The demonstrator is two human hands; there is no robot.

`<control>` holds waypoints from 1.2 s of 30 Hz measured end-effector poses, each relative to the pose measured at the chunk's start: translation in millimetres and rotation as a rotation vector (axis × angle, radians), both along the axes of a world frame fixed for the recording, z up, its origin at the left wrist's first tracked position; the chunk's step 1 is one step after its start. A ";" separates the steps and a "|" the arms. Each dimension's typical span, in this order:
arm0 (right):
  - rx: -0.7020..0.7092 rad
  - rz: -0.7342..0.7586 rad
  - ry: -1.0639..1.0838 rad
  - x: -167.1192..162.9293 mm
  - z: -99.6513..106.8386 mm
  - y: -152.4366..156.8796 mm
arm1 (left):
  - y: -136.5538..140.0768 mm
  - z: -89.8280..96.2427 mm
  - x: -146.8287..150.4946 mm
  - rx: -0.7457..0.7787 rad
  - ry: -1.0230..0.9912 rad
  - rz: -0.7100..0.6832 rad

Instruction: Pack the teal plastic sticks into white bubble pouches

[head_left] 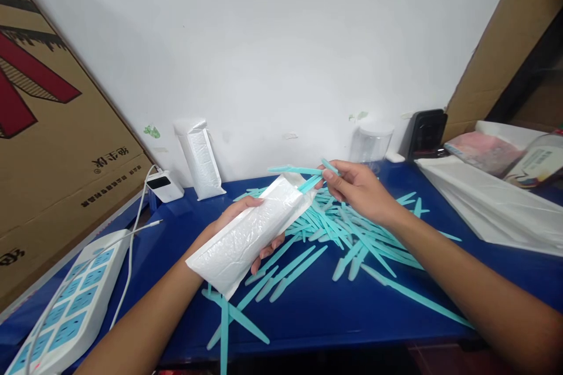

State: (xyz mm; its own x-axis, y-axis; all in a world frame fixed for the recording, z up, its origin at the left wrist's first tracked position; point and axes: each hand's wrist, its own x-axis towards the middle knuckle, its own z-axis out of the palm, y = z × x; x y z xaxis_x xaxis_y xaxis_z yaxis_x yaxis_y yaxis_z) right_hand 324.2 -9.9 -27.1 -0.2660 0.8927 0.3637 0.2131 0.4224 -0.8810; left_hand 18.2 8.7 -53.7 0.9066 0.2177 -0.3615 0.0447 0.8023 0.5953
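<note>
Many turquoise razors (325,220) lie heaped on the blue surface (316,322). Above them, the left hand (233,211) is wrapped around a tilted white envelope (250,234); the right hand (360,190) pinches razors at its mouth, where some stick out. Another envelope (201,159) stands near the wall (285,58).

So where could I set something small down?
Bare table lies near the front edge, between the crossed sticks at left and the long stick at right, and also between the cable and left forearm. It's crowded mid-table, where the stick pile spreads beneath the right hand.
</note>
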 end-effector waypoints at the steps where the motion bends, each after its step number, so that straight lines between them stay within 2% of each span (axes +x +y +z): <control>1: -0.001 0.001 0.022 0.6 -0.5 0.5 | 0.1 -1.1 0.1 -0.006 -0.005 -0.006; 6: -0.049 0.024 0.115 3.6 -4.1 4.7 | 2.7 -7.9 -1.4 -0.048 -0.078 -0.023; 11: -0.176 0.186 0.053 -5.4 -7.6 -0.3 | 5.0 -12.6 -0.7 -0.077 -0.064 -0.054; 15: -0.161 0.242 0.016 -14.9 -8.9 -6.6 | 4.9 -12.3 1.1 -0.051 -0.073 -0.034; 20: 0.010 0.103 0.010 -17.0 -8.3 -5.6 | 6.0 -12.1 2.7 -0.019 -0.102 -0.037; 24: 0.060 -0.029 0.016 -11.4 -6.5 -1.3 | 6.4 -12.0 2.8 -0.034 -0.102 -0.039; 28: 0.023 -0.160 0.053 1.8 -2.0 4.3 | 6.6 -9.2 1.8 -0.040 -0.103 -0.021; 32: -0.072 -0.216 0.152 15.5 4.1 10.6 | 8.0 -6.7 0.2 -0.050 -0.119 -0.003; 36: -0.081 -0.254 0.050 19.6 9.2 10.0 | 8.2 -5.6 0.9 -0.034 -0.128 -0.009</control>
